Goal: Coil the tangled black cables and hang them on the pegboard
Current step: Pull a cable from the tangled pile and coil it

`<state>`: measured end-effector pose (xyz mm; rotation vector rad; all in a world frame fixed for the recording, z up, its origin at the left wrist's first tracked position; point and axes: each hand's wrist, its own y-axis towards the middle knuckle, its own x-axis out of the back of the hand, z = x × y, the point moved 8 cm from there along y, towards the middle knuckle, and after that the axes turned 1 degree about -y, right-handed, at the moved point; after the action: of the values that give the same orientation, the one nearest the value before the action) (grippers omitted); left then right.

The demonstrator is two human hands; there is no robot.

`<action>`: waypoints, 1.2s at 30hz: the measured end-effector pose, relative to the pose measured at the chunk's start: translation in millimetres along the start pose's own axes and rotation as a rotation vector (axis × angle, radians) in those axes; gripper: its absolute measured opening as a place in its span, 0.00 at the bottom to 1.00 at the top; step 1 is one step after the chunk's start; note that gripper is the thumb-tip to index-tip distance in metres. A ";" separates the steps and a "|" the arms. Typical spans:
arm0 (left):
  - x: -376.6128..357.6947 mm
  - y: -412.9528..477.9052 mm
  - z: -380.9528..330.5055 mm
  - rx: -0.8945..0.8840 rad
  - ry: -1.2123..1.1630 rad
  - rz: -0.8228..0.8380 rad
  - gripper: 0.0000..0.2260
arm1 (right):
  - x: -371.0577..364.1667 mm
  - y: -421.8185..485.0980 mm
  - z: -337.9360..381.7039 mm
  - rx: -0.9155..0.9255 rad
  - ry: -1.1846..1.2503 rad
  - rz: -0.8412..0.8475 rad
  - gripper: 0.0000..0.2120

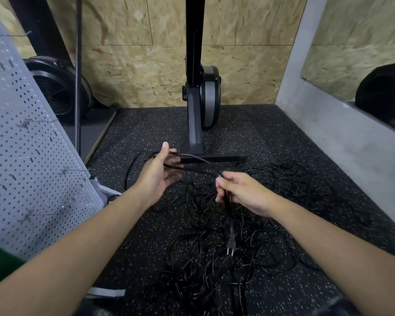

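Observation:
A thick black power cable runs in two strands between my hands above the floor. My right hand pinches both strands, and the cable's plug end hangs below it. My left hand is held out with thumb up and fingers straight, the strands looped across its palm. Under my hands a big tangle of thin black cables lies spread on the speckled floor. The grey pegboard leans at the left, with wire hooks sticking out of it.
A black machine stand with a floor bar rises just beyond my hands. A round black fan sits behind the pegboard. A grey wall ledge borders the right. The pegboard's white foot lies near my left arm.

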<state>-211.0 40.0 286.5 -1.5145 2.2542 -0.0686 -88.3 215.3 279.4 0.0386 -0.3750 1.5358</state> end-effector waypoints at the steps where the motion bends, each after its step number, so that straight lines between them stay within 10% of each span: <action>1: -6.3 -2.4 9.7 0.026 0.127 0.084 0.24 | 0.3 0.6 4.7 0.017 0.156 -0.034 0.11; 9: -51.5 -39.6 73.2 0.016 0.848 0.656 0.23 | 4.9 4.3 19.9 0.075 0.427 -0.170 0.12; 19: -77.8 -44.0 59.9 -0.382 0.872 0.486 0.08 | 6.4 2.2 26.5 0.072 0.665 -0.236 0.10; 27: -56.8 -27.7 31.7 -0.392 0.638 0.328 0.04 | 23.6 -11.1 15.5 -0.027 -0.013 -0.256 0.16; 36: -32.0 -16.0 25.8 -0.265 0.283 0.214 0.03 | -12.2 -16.8 -2.2 -0.100 -0.043 0.048 0.11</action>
<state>-177.3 67.1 277.4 -1.4554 2.7310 0.0875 -71.3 203.3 277.6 -0.0152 -0.4894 1.5637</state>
